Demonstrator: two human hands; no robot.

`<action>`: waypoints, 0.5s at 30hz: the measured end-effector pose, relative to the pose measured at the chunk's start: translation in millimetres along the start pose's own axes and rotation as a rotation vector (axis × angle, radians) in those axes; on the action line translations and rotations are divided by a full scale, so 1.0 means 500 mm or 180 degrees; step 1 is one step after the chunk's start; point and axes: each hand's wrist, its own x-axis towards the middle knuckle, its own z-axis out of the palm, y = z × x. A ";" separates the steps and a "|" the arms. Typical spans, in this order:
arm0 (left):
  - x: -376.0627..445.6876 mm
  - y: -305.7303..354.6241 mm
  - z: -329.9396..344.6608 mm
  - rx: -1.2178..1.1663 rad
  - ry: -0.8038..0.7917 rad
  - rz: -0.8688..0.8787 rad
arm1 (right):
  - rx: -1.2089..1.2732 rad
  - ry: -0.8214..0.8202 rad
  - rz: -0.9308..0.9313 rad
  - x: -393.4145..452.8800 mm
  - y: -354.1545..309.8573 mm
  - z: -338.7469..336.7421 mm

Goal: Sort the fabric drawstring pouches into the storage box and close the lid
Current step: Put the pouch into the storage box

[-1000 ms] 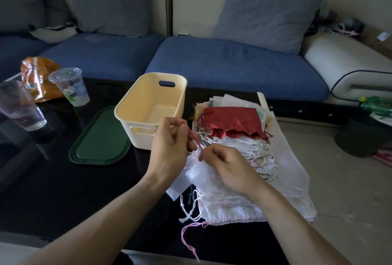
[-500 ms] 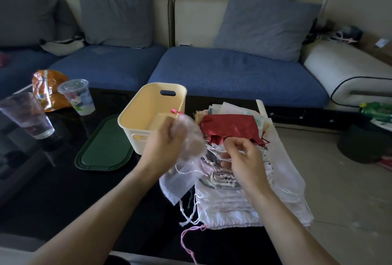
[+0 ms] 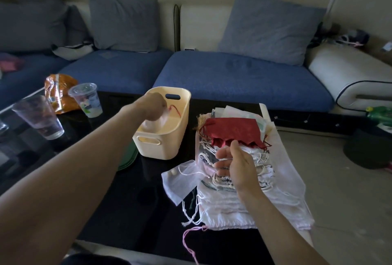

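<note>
A cream storage box (image 3: 169, 137) stands open on the black table. My left hand (image 3: 153, 105) is inside its mouth, gripping a sheer white pouch (image 3: 156, 121) with a red drawstring that hangs into the box. To the right lies a pile of white drawstring pouches (image 3: 244, 192) with a red pouch (image 3: 233, 131) on top. My right hand (image 3: 235, 163) hovers over the pile, fingers relaxed, holding nothing. One sheer pouch (image 3: 180, 180) lies loose at the pile's left edge. The green lid (image 3: 128, 158) lies flat left of the box, mostly hidden by my forearm.
Two plastic cups (image 3: 87, 100) (image 3: 38, 116) and an orange snack bag (image 3: 59, 93) sit at the table's far left. A blue sofa (image 3: 233, 78) with grey cushions runs behind the table. The pile overhangs the table's right edge above the floor.
My left hand has carried the sheer pouch from the pile up and into the box. My right hand let go of it and now hangs open over the pile.
</note>
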 end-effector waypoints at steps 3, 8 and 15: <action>0.032 0.010 0.045 0.0217 -0.0550 -0.0026 | 0.0034 -0.0069 -0.0105 0.005 0.001 -0.003; 0.044 0.024 0.078 0.0295 -0.1327 -0.0483 | -0.0075 -0.0224 -0.0266 -0.004 -0.001 -0.010; 0.044 0.020 0.060 -0.0111 -0.0026 -0.0043 | -0.0422 -0.0273 -0.0423 0.006 0.002 -0.010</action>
